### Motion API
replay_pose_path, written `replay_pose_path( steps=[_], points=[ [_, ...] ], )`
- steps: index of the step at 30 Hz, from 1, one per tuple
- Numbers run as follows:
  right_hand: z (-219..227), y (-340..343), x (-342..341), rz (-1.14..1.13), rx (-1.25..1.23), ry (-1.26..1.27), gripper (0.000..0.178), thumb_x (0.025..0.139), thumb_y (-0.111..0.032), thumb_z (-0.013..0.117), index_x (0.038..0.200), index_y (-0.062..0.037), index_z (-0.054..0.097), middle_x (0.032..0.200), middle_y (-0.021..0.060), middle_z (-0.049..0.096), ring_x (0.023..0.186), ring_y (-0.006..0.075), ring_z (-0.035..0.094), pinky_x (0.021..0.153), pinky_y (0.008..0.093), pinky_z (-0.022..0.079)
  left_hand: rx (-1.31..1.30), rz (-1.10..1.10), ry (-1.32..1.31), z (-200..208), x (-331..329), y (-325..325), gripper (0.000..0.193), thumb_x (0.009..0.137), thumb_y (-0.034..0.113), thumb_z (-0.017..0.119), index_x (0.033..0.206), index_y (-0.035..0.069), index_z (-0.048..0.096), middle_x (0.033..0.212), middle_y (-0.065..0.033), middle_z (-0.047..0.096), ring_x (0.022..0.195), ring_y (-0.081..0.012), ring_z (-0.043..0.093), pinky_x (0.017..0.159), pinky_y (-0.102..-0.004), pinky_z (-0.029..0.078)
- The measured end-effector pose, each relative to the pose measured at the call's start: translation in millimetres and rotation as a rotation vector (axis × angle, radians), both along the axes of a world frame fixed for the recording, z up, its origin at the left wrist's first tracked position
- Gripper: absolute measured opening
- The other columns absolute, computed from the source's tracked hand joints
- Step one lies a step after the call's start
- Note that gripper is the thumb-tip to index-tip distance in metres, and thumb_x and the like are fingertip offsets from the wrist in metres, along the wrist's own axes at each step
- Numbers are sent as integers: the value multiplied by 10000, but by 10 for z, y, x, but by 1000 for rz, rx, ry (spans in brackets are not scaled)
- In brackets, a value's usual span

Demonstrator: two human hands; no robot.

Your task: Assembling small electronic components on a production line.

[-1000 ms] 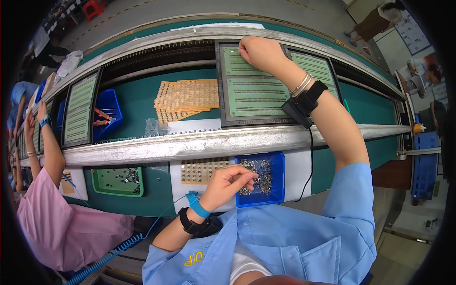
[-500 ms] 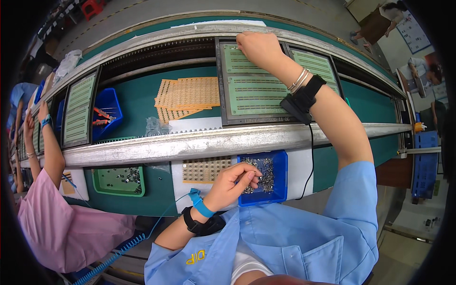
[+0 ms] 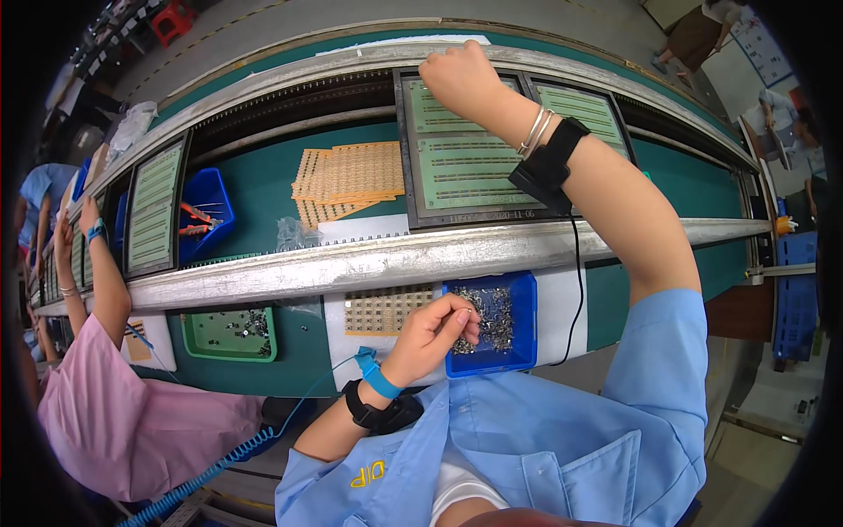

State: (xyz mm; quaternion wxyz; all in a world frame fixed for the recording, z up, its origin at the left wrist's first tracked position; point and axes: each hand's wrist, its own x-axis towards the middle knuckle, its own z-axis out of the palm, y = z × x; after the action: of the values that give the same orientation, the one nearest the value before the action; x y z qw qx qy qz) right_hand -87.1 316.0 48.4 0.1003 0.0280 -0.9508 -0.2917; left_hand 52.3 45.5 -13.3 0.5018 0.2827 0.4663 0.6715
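My right hand (image 3: pixel 465 81) is closed over the far left part of a green circuit board panel (image 3: pixel 470 162) in a dark frame. Its fingertips are turned away, so whatever they pinch is hidden. Curled fingers and thumb of my left hand (image 3: pixel 432 334) hover at the left side of a blue bin (image 3: pixel 524 329). Small metal parts (image 3: pixel 496 325) lie loose in that bin. Anything within the left fingers is too small to make out. A blue strap (image 3: pixel 378 379) with a coiled cord circles my left wrist.
Metal rails (image 3: pixel 334 263) carry the framed panels. Tan perforated boards (image 3: pixel 351 180) lie beyond the near rail; another tan board (image 3: pixel 382 309) rests beside the bin. To the left are a green tray (image 3: pixel 230 334) and a co-worker in a pink sleeve (image 3: pixel 97 373). A black cable (image 3: pixel 578 290) hangs from my right wrist.
My right hand has shifted a little left and farther away over the panel's far edge. My left hand stays curled by the blue bin. The whole view has shifted slightly.
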Motion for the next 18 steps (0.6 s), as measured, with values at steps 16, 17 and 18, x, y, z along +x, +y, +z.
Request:
replay_pose_path(
  steps=[16, 17, 18],
  points=[
    [19, 6, 36, 114, 86, 8, 80, 739, -119, 575, 817, -103, 565, 791, 17, 574, 731, 179, 615, 642, 356, 423, 19, 12, -33, -45, -19, -18, 169, 936, 130, 414, 922, -11, 507, 832, -67, 556, 736, -134, 583, 674, -254, 490],
    [27, -6, 50, 101, 72, 0, 78, 738, -117, 574, 814, -102, 565, 794, 17, 573, 732, 180, 615, 644, 355, 422, 24, 13, -40, -47, -19, -17, 170, 936, 130, 414, 921, -12, 507, 832, -67, 556, 736, -134, 583, 676, -254, 491],
    [35, -21, 63, 88, 59, -8, 75, 738, -115, 573, 812, -102, 565, 797, 18, 573, 732, 181, 616, 646, 354, 420, 28, 15, -48, -50, -19, -16, 170, 936, 129, 415, 920, -13, 507, 832, -68, 557, 737, -134, 584, 677, -255, 492]
  ],
)
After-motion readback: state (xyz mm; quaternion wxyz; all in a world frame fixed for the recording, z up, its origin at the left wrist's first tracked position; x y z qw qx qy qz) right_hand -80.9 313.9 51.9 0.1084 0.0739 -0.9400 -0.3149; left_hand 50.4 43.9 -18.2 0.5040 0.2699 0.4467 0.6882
